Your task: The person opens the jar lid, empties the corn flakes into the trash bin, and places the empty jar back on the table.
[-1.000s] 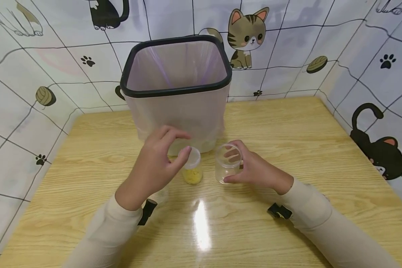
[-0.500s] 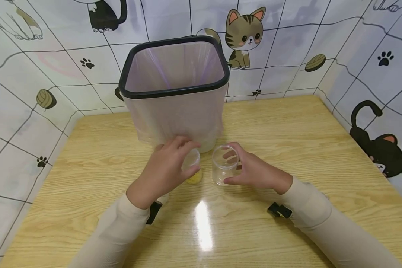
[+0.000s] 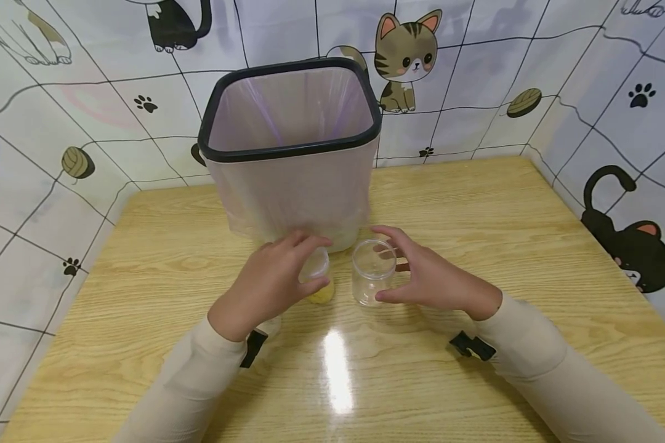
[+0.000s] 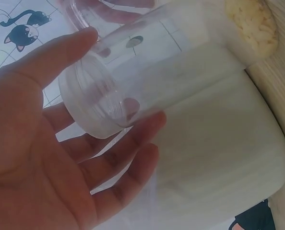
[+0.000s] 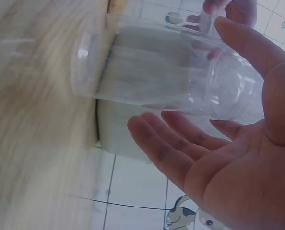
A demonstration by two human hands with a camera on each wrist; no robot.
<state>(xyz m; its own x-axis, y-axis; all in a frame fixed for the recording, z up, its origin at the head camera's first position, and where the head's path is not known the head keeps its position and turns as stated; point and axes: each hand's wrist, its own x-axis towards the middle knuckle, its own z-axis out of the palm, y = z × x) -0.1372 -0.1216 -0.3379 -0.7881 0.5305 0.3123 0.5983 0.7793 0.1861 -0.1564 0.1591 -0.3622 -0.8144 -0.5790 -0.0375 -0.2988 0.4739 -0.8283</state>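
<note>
While the clear jar (image 3: 368, 282) stays, right hand (image 3: 435, 278) loosens.

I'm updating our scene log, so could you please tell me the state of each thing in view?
Left jar: upright, yellow contents at bottom, lid appears on.
Right jar: upright, no lid visible, apparently empty.
Bin: upright, open-topped, lined with a bag.
Left hand: around the left jar's top; contact unclear.
Right hand: loosely around the right jar, not gripping.

The kind of building cannot be told, but this is an indoor, table-sized nook. Cat-print wall covering (image 3: 476, 80) borders the wood-grain tabletop (image 3: 460, 203) left, right and far, behind a lined wastebasket (image 3: 299, 191).
</note>
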